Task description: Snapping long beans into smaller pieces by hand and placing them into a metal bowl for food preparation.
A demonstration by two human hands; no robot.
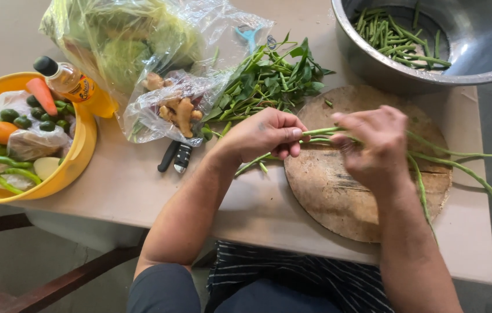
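Two bowls [86, 139], two hands [266, 136]

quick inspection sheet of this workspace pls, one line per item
surface: beige table with a round wooden board on it
job's things: long green beans held over the board; cut pieces in the steel bowl
clutter: leafy greens, bagged ginger, bagged cabbage, black-handled knife, yellow bowl with carrots, limes and an oil bottle
hands: left hand and right hand both pinch the beans
cables: nothing seen
surroundings: wooden bench frame below, grey floor
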